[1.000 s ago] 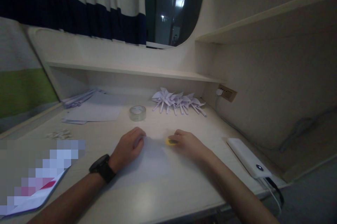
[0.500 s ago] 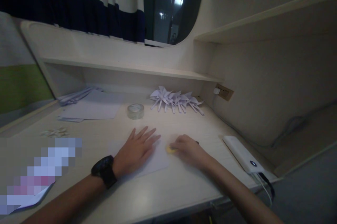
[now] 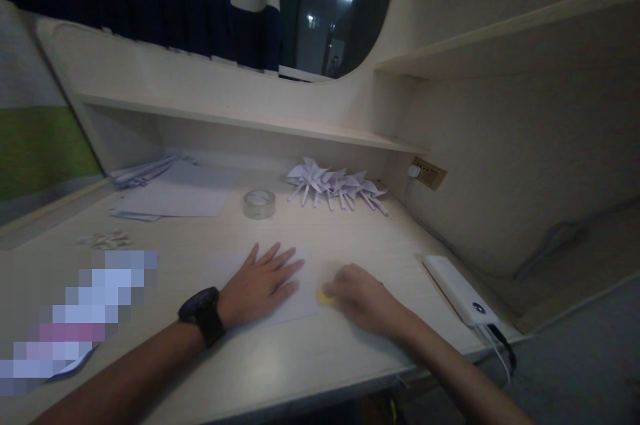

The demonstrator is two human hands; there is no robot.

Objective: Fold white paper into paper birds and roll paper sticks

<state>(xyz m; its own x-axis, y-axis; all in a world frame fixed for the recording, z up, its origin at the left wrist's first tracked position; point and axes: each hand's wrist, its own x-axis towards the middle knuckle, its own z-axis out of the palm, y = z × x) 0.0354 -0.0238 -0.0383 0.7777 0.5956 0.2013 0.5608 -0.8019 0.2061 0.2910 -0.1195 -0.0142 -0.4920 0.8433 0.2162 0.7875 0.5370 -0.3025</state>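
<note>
A white sheet of paper (image 3: pixel 303 302) lies on the desk, partly covered by my left hand (image 3: pixel 263 285). That hand is spread flat, fingers apart, and a black watch (image 3: pixel 203 315) circles its wrist. Just beyond the paper's right edge, my right hand (image 3: pixel 357 295) is closed around a small yellow object (image 3: pixel 326 296). Only its yellow end shows at the fingertips; the rest is hidden, so its kind cannot be made out.
Behind the hands are a roll of clear tape (image 3: pixel 259 205) and several paper pinwheels (image 3: pixel 333 184). A paper stack (image 3: pixel 175 195) and small pale pieces (image 3: pixel 107 239) lie left, near a blurred-out item (image 3: pixel 85 318). A white power bank (image 3: pixel 457 292) with cables stands right.
My right hand, with the yellow object, has come slightly nearer to me along the paper's right edge. My left hand stays flat on the sheet. The camera view has shifted a little.
</note>
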